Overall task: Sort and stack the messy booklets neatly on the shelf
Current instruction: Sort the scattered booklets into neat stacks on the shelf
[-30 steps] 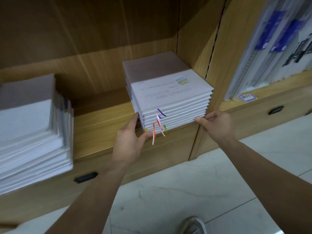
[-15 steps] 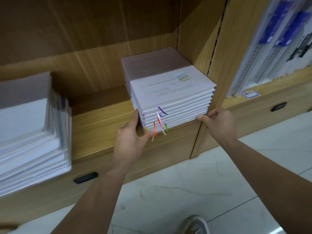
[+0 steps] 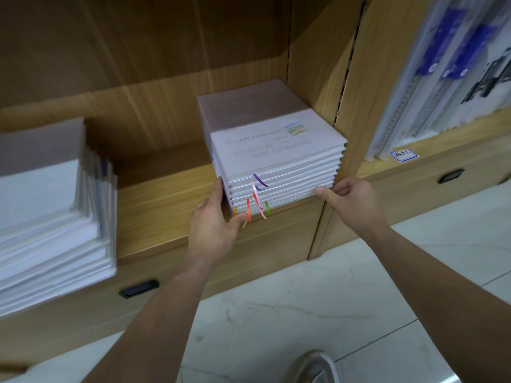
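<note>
Booklets [image 3: 273, 150]: squared pale stack, coloured ribbons [image 3: 258, 200]

Left hand [image 3: 214, 229] cupping booklet stack [image 3: 272, 153] at its near-left corner; right hand [image 3: 355, 200] pinching its near-right corner; ribbon bookmarks [image 3: 258, 201] dangling between both grips.

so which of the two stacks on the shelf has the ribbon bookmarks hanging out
The stack of booklets on the right, held between both hands; coloured ribbons dangle from its front. The fanned white pile on the left shows none.
</note>
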